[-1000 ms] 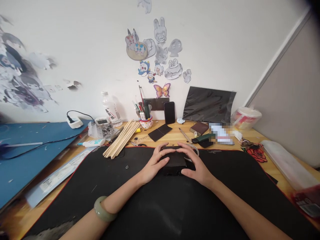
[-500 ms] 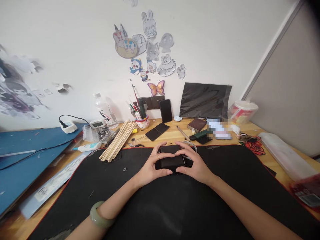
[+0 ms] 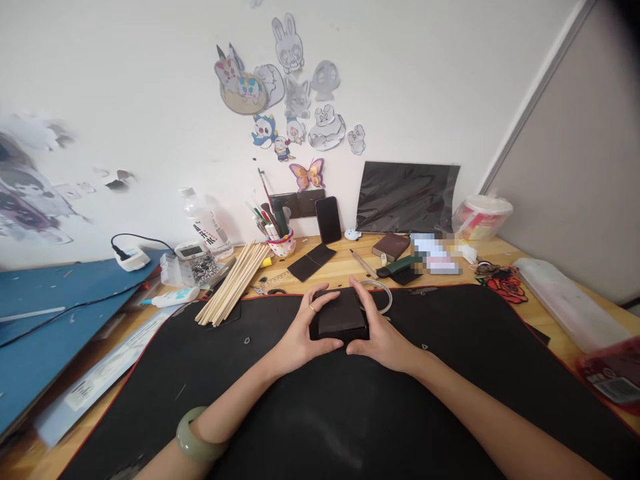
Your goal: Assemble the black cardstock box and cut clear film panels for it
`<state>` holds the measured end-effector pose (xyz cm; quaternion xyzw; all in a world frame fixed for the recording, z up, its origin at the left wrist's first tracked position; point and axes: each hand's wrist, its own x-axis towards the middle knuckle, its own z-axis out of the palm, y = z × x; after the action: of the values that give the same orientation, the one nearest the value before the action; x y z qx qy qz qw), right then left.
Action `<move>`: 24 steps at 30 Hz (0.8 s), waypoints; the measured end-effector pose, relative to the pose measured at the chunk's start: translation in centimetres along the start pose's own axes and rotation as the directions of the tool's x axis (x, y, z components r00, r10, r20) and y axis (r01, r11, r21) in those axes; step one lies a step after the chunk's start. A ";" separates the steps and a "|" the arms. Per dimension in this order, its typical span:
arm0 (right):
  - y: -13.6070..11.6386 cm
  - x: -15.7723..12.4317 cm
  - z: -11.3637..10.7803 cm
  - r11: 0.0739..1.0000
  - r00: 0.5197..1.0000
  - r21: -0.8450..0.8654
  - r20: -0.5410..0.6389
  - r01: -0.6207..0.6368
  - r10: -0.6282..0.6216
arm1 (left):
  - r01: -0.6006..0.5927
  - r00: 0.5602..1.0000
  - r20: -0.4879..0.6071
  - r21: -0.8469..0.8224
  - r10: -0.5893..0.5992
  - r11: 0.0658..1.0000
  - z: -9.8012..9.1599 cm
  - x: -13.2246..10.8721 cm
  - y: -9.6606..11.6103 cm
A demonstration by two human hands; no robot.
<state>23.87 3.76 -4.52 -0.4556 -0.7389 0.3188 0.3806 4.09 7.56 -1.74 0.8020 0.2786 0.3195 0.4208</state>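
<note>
Slippage is looking likely, as the left hand [image 3: 300, 337] and right hand [image 3: 383, 337] are half-closing around the black box [image 3: 341, 319] with only fingertips and thumbs gripping its sides, on the black mat [image 3: 300, 413] midway along the bench, nearer its far edge.

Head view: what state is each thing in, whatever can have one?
Box, held between both hands.
Left hand, gripping the box's left side.
Right hand, gripping its right side.
Phone, propped upright, screen dark.
Bottle, capped.
Pen cup, upright, full.
Sticks, lying bundled.
</note>
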 end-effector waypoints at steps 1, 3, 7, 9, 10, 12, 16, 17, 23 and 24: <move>0.0 0.0 0.1 1.000 1.000 0.001 0.011 -0.003 0.003 | 0.000 1.000 0.001 0.007 0.000 1.000 0.0 0.0 0.0; 0.1 0.0 0.2 1.000 1.000 -0.001 0.015 0.000 0.000 | 0.004 1.000 -0.001 0.001 -0.004 1.000 0.1 0.0 -0.3; 0.4 0.0 0.2 1.000 0.999 0.021 -0.041 0.005 -0.004 | 0.039 0.997 -0.062 -0.166 -0.050 0.985 0.1 0.2 -1.0; 0.4 0.1 0.2 0.998 0.996 0.057 -0.092 0.003 0.002 | 0.074 0.987 -0.109 -0.337 -0.117 0.939 0.1 0.2 -1.2; 0.3 0.1 0.3 0.997 0.993 0.077 -0.120 0.008 0.002 | 0.085 0.980 -0.130 -0.427 -0.154 0.900 0.1 0.3 -1.2; -0.1 0.2 0.5 0.992 0.985 0.119 -0.175 0.035 -0.014 | 0.080 0.964 -0.164 -0.576 -0.211 0.813 0.1 0.3 -1.0; -1.3 0.3 0.9 0.978 0.956 0.178 -0.290 0.107 -0.052 | 0.067 0.946 -0.182 -0.698 -0.267 0.713 0.2 0.2 -0.2; -1.6 0.3 1.0 0.977 0.948 0.180 -0.315 0.113 -0.051 | 0.072 0.947 -0.175 -0.704 -0.270 0.707 0.3 0.2 -0.1; -2.6 0.6 -0.1 0.982 0.925 0.065 -0.351 0.177 -0.143 | 0.040 0.971 -0.175 -0.546 -0.161 0.837 0.0 0.3 -1.0; -2.7 0.6 -0.4 0.983 0.927 0.018 -0.336 0.182 -0.166 | 0.014 0.976 -0.185 -0.487 -0.118 0.873 -0.1 0.3 -1.4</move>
<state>22.91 3.35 -1.97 -0.4262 -0.6934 0.2201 0.5377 3.98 8.50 -2.83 0.6236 0.2602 0.4467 0.5864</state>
